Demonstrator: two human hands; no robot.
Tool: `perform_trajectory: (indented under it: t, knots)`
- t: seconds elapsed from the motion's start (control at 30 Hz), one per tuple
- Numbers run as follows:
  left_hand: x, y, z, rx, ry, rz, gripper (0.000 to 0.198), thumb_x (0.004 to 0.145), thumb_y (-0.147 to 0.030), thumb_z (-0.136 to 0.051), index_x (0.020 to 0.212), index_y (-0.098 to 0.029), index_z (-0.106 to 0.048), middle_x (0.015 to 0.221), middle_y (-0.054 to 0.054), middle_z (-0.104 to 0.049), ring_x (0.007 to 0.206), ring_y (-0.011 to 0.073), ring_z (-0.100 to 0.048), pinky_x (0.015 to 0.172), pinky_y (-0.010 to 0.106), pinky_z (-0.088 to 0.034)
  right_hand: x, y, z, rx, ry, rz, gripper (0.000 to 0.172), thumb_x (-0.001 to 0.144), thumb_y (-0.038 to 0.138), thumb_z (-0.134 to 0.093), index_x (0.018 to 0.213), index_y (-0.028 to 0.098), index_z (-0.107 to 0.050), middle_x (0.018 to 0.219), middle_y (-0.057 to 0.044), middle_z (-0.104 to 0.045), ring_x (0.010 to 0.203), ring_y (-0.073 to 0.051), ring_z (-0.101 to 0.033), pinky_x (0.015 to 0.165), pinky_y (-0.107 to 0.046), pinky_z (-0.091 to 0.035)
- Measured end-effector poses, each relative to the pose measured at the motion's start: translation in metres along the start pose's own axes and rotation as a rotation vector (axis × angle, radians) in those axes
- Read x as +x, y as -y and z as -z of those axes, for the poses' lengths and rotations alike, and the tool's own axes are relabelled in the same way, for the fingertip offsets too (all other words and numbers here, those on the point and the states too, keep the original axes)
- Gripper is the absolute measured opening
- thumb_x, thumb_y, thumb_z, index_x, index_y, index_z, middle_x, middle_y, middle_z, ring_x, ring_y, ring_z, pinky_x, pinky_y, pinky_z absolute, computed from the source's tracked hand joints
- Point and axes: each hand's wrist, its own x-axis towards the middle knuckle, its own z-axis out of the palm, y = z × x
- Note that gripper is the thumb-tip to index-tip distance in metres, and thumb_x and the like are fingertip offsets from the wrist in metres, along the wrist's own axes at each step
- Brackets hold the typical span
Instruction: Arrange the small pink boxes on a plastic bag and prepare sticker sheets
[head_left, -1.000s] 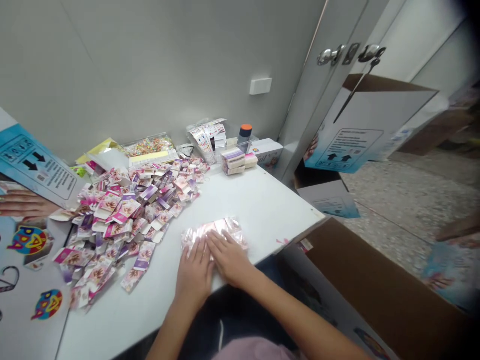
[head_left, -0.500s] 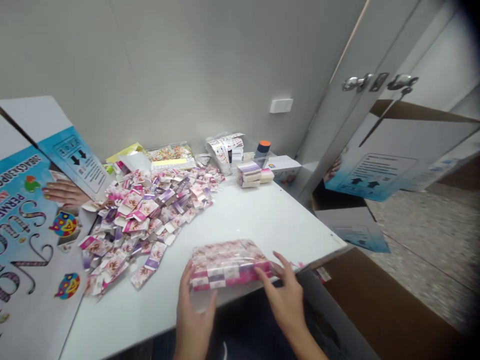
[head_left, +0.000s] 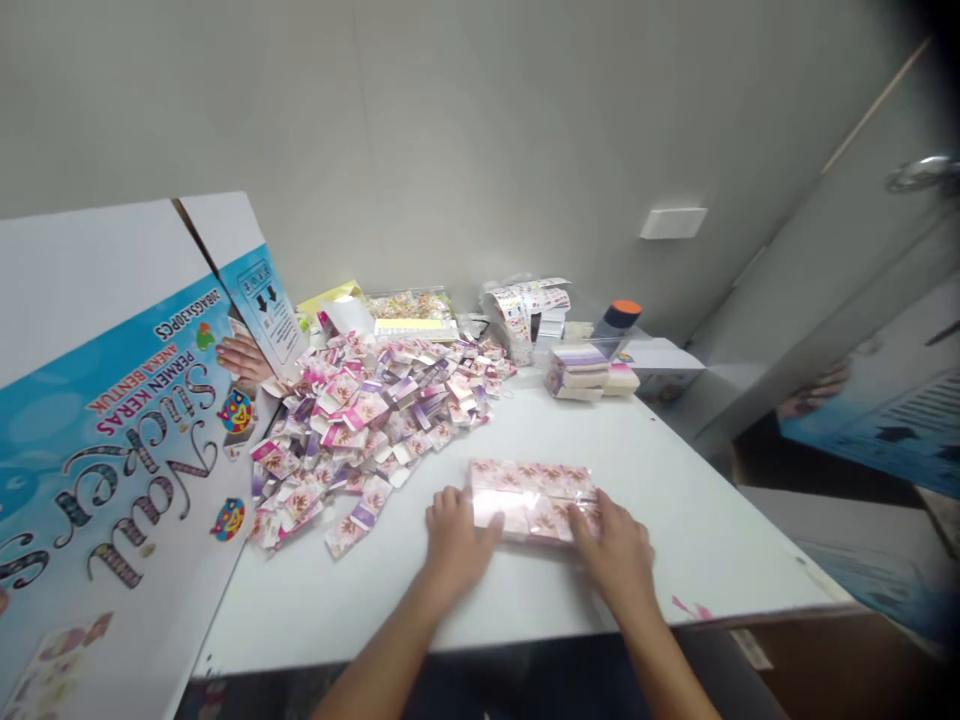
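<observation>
A flat pack of small pink floral boxes in clear shiny film (head_left: pixel 529 492) lies on the white table (head_left: pixel 592 430) in front of me. My left hand (head_left: pixel 459 535) grips its left end, with the thumb at the near edge. At the right end, my right hand (head_left: pixel 616 545) holds it, its thumb on top and the fingers along the side. To the left of the pack spreads a heap of small pink and purple printed boxes (head_left: pixel 382 410).
A large nail sticker carton (head_left: pixel 150 450) stands at the left. At the back are a bag of colourful pieces (head_left: pixel 412 305), printed sheets (head_left: pixel 514 315), stacked small cards (head_left: pixel 577 372) and an orange-capped bottle (head_left: pixel 619 325). More cartons stand beyond the table's right edge.
The pack has gone from a tilt at the table's front edge, its near side showing, to lying flat farther in. Both hands have closed on its ends. My view has turned left.
</observation>
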Motion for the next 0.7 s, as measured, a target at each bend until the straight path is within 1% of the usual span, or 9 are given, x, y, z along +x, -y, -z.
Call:
perform_trajectory:
  t: [0.07, 0.13, 0.23, 0.3, 0.37, 0.43, 0.5, 0.6, 0.7]
  knots:
    - [0.007, -0.004, 0.002, -0.003, 0.012, -0.004, 0.056, 0.088, -0.056, -0.045, 0.126, -0.016, -0.059, 0.114, 0.015, -0.059, 0.111, 0.0329, -0.050, 0.098, 0.049, -0.039, 0.007, -0.005, 0.003, -0.073, 0.033, -0.033, 0.067, 0.091, 0.058, -0.037, 0.134, 0.009, -0.053, 0.122, -0.023, -0.063, 0.111, -0.042, -0.056, 0.091, -0.057, -0.044]
    - [0.015, -0.008, 0.001, -0.014, 0.019, 0.005, 0.072, 0.084, -0.056, -0.051, 0.140, -0.012, -0.046, 0.127, 0.019, -0.056, 0.117, 0.0354, -0.048, 0.101, 0.049, -0.038, 0.011, -0.006, 0.006, -0.134, 0.028, -0.046, 0.067, 0.091, 0.060, -0.035, 0.132, 0.012, -0.055, 0.123, -0.021, -0.062, 0.109, -0.042, -0.057, 0.087, -0.057, -0.045]
    - [0.033, -0.018, -0.002, -0.061, 0.038, -0.077, 0.089, 0.077, -0.050, -0.059, 0.152, -0.015, -0.027, 0.154, 0.018, -0.032, 0.138, 0.0370, -0.031, 0.112, 0.049, -0.028, 0.017, -0.001, 0.010, -0.261, -0.102, -0.044, 0.064, 0.089, 0.060, -0.035, 0.124, 0.014, -0.061, 0.126, -0.022, -0.060, 0.109, -0.047, -0.055, 0.085, -0.063, -0.042]
    - [0.048, -0.028, -0.006, -0.099, 0.087, -0.186, 0.079, 0.076, -0.046, -0.059, 0.148, -0.019, -0.038, 0.157, 0.015, -0.029, 0.143, 0.0355, -0.023, 0.116, 0.050, -0.021, 0.028, 0.004, 0.017, -0.314, -0.214, -0.042, 0.062, 0.089, 0.057, -0.036, 0.121, 0.012, -0.063, 0.126, -0.024, -0.059, 0.110, -0.049, -0.053, 0.086, -0.066, -0.041]
    - [0.063, -0.038, -0.013, -0.146, 0.132, -0.242, 0.070, 0.075, -0.046, -0.060, 0.139, -0.020, -0.049, 0.147, 0.015, -0.043, 0.139, 0.0344, -0.029, 0.115, 0.051, -0.022, 0.046, 0.011, 0.030, -0.301, -0.321, -0.062, 0.059, 0.087, 0.056, -0.037, 0.116, 0.013, -0.065, 0.121, -0.024, -0.061, 0.109, -0.050, -0.053, 0.086, -0.067, -0.040]
    - [0.075, -0.045, -0.022, -0.225, 0.130, -0.217, 0.063, 0.076, -0.048, -0.060, 0.133, -0.021, -0.055, 0.138, 0.013, -0.051, 0.133, 0.0320, -0.036, 0.114, 0.049, -0.025, 0.069, 0.019, 0.044, -0.222, -0.388, -0.020, 0.055, 0.084, 0.056, -0.040, 0.109, 0.016, -0.066, 0.115, -0.023, -0.064, 0.108, -0.049, -0.056, 0.089, -0.066, -0.041]
    - [0.085, -0.048, -0.033, -0.335, 0.094, -0.095, 0.057, 0.079, -0.047, -0.058, 0.131, -0.024, -0.056, 0.140, 0.010, -0.048, 0.135, 0.0296, -0.034, 0.115, 0.046, -0.025, 0.097, 0.028, 0.055, -0.121, -0.424, 0.088, 0.049, 0.081, 0.056, -0.043, 0.102, 0.018, -0.066, 0.111, -0.021, -0.065, 0.110, -0.044, -0.057, 0.094, -0.061, -0.043]
    - [0.094, -0.045, -0.045, -0.481, 0.068, 0.058, 0.052, 0.083, -0.045, -0.055, 0.132, -0.026, -0.056, 0.144, 0.008, -0.044, 0.139, 0.0272, -0.030, 0.118, 0.042, -0.020, 0.141, 0.049, 0.054, 0.003, -0.398, 0.223, 0.041, 0.080, 0.052, -0.046, 0.095, 0.019, -0.065, 0.106, -0.017, -0.067, 0.105, -0.037, -0.062, 0.094, -0.050, -0.047]
    - [0.099, -0.040, -0.044, -0.568, 0.085, 0.063, 0.051, 0.083, -0.044, -0.057, 0.130, -0.026, -0.058, 0.141, 0.008, -0.045, 0.136, 0.0278, -0.032, 0.118, 0.041, -0.019, 0.193, 0.090, 0.029, 0.092, -0.192, 0.294, 0.037, 0.080, 0.052, -0.048, 0.087, 0.021, -0.066, 0.089, -0.011, -0.072, 0.083, -0.030, -0.067, 0.078, -0.043, -0.052]
